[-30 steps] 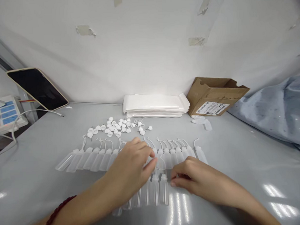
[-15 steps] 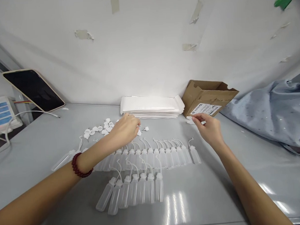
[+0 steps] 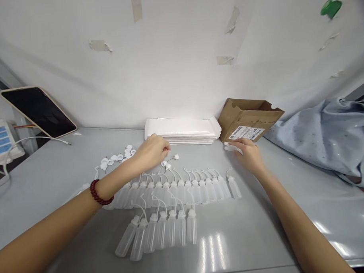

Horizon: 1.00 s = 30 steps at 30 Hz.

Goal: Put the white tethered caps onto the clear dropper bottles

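My left hand [image 3: 155, 151], fingers curled in, hovers over the small white caps with thin metal tips [image 3: 129, 151]; its fingertips are turned away, so what they hold is hidden. Several caps lie loose to its left, and a few more [image 3: 168, 165] just right of it. At the right, my right hand [image 3: 248, 153] has its thumb and fingers on a crumpled white piece, perhaps tissue or plastic [image 3: 231, 148], in front of the cardboard box. Between the hands and me stand two rows of clear squeeze bottles [image 3: 180, 192], their thin cap straps sticking up; a front row [image 3: 161, 232] lies nearer.
Behind the hands lies a stack of white padded envelopes [image 3: 181, 130] against the wall. The open cardboard box [image 3: 247, 120] stands to its right, with a light blue cloth bag [image 3: 322, 139] beyond. A phone [image 3: 39, 111] leans at the left near a white cable [image 3: 35, 136].
My right hand's fingers have come down over the crumpled white piece. My left hand stays curled in nearly the same place. The whole view has shifted slightly.
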Available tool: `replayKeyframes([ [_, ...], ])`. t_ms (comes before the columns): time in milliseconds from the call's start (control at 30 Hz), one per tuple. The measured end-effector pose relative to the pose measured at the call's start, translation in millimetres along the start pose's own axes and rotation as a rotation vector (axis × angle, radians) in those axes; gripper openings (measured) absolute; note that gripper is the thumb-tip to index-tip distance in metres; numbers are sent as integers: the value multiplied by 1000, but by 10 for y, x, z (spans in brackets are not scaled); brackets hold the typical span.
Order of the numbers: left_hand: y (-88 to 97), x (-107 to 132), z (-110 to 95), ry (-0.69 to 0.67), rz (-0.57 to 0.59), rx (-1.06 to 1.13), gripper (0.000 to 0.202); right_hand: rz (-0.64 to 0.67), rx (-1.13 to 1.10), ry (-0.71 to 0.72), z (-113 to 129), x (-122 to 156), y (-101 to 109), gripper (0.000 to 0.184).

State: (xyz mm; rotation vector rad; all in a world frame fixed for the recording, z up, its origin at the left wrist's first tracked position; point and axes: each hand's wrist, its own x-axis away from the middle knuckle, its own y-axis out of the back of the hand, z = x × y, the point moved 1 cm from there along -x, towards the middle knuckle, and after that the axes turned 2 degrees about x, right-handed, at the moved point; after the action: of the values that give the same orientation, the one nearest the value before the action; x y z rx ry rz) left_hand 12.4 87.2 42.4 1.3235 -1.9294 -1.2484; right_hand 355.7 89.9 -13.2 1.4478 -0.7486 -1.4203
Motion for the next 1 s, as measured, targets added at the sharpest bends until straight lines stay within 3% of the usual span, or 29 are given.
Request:
replayKeyframes([
  [167, 166, 173, -19, 137, -77, 173, 22, 7, 11, 12, -4, -4, -43, 30],
  [333, 202, 406, -43, 240, -85, 379, 27, -31, -64, 64, 129, -16, 23, 25],
  [533, 188, 568, -103, 294, -105, 827, 24, -191, -230, 132, 663, 123, 336, 22],
  [667, 161, 605, -133, 274, -73, 939, 20, -218, -378, 233, 1073, 292, 505, 21],
  [800, 137, 627, -140, 306, -69, 941, 20, -166, -529, 303, 1337, 412, 594, 23],
  [1000, 123, 650, -185, 317, -28, 965, 17, -42, -661, 307, 1500, 510, 637, 25],
])
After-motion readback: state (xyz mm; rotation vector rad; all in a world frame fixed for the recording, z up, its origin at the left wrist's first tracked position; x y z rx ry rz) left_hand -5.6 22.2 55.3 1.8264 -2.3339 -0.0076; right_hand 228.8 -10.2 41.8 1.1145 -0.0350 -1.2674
